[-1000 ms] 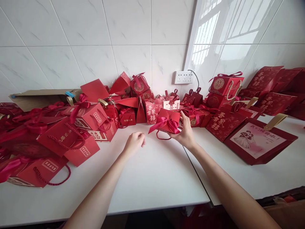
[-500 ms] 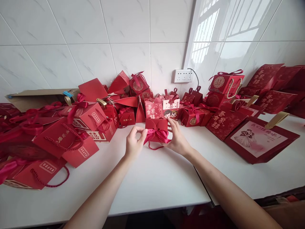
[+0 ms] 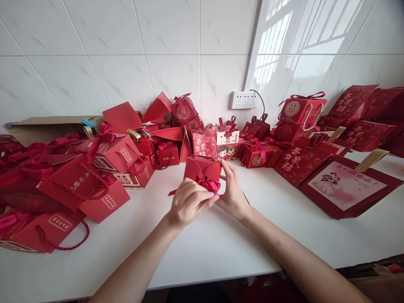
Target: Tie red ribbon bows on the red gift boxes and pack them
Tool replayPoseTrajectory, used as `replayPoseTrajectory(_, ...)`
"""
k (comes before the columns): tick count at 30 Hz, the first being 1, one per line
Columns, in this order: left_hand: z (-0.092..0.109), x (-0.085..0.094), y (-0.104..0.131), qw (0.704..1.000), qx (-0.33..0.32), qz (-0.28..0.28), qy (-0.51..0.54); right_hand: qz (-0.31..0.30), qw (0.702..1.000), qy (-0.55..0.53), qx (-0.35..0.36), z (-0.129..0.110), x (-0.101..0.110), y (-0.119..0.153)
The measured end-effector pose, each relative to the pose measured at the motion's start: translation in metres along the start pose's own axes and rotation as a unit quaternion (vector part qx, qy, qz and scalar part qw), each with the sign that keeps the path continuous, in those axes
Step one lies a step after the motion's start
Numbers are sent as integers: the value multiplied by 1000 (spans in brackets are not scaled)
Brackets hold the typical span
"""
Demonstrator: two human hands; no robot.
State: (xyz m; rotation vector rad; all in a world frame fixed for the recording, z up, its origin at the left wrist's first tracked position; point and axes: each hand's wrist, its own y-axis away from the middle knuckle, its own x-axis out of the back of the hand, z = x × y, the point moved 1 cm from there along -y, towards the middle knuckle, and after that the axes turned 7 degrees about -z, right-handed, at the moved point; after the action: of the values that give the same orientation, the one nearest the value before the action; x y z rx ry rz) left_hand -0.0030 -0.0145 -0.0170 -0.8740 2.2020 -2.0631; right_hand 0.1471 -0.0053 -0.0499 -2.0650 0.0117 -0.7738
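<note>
A small red gift box [image 3: 195,169] with overlapping rounded top flaps stands in front of me on the white table. Across its front a shiny crimson ribbon [image 3: 211,185] is tied in a bow. My left hand [image 3: 189,203] is closed, its thumb and fingers pinching the bow's right side while the hand covers the box's lower left. Along the right side my right hand [image 3: 232,191] grips the box, fingers up at the top corner and thumb low by the ribbon. One ribbon tail sticks out left of my left hand.
Piled red gift boxes [image 3: 66,179] with rope handles lie at the left, before an open cardboard carton [image 3: 47,126]. More boxes line the tiled wall, near a power socket [image 3: 243,100]. A dark red bag [image 3: 350,187] with a couple's picture stands right.
My left hand has moved right across the box front to the bow's right side. The box is turned and tipped, showing more of its flaps. My right hand stays at the right side.
</note>
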Motion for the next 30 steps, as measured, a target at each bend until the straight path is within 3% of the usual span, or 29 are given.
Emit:
replayPoseTrajectory(10, 2, 0, -1, 999, 4, 8, 36, 31, 999, 32, 6, 3, 4, 0)
replayPoseTrajectory(12, 1, 0, 0, 997, 44, 23, 59, 27, 999, 36, 0, 4, 4, 0)
replayPoseTrajectory(14, -7, 1, 2, 985, 143, 65, 71, 24, 999, 36, -10, 6, 3, 1)
replayPoseTrajectory(16, -23, 3, 8, 943, 303, 118, 69, 20, 999, 32, -25, 9, 1, 1)
replayPoseTrajectory(17, -33, 3, 13, 904, 397, 141, 73, 17, 999, 28, -34, 10, 0, 1)
replayPoseTrajectory(18, -44, 3, 19, 857, 483, 159, 84, 14, 999, 23, -42, 11, -1, 1)
replayPoseTrajectory(20, -63, 1, 32, 734, 631, 201, 152, 12, 998, 11, -56, 10, -2, 0)
replayPoseTrajectory(21, -71, 0, 38, 711, 652, 208, 162, 15, 998, 4, -65, 7, -1, -2)
replayPoseTrajectory(24, -83, -3, 49, 679, 676, 218, 185, 51, 988, -57, -132, -8, 9, -3)
replayPoseTrajectory(26, -85, -6, 51, 672, 681, 213, 200, 68, 962, -161, -211, -24, 19, 1)
replayPoseTrajectory(28, -82, -10, 51, 673, 681, 195, 214, 62, 905, -307, -288, -42, 28, 9)
replayPoseTrajectory(30, -77, -14, 51, 680, 677, 166, 228, 36, 822, -446, -353, -61, 37, 20)
